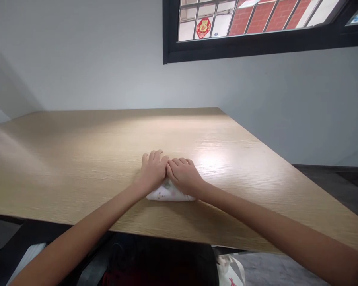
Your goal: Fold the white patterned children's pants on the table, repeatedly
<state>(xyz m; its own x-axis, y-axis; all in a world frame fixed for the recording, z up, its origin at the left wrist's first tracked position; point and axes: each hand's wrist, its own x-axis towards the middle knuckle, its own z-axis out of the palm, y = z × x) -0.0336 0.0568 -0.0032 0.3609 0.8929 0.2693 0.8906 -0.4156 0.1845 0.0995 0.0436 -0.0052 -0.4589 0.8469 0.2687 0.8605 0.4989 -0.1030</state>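
A white, folded, soft-looking piece with small, faint printed figures (164, 194) lay on the light wood-grained rectangular table (77, 159), just below the centre of the frame. Its lower edge ran nearly level, close to the table's near edge, and it was set below and partly beneath both hands, so that only its lower part and a small wedge between the hands showed. Whether it was cloth or some other material could not be told.

The bare left hand (153, 169) covered the upper left of the piece, back upward, its fingers bent and slightly parted toward the top of the frame. The bare right hand (185, 174) covered the upper right, its fingers curled together. The two hands met, thumb sides touching, right above the visible wedge. Whether either hand gripped the piece or only pressed on it could not be told, since the undersides were hidden. The right end of the piece reached below the right wrist.

Beyond the table, a plain pale grey wall (77, 51) filled the upper left. At the upper right, a dark-framed window (244, 49) showed metal bars and a red diamond-shaped decoration with a gold figure (203, 28). A whitish bag with a red mark (226, 270) showed at the bottom, right of centre.
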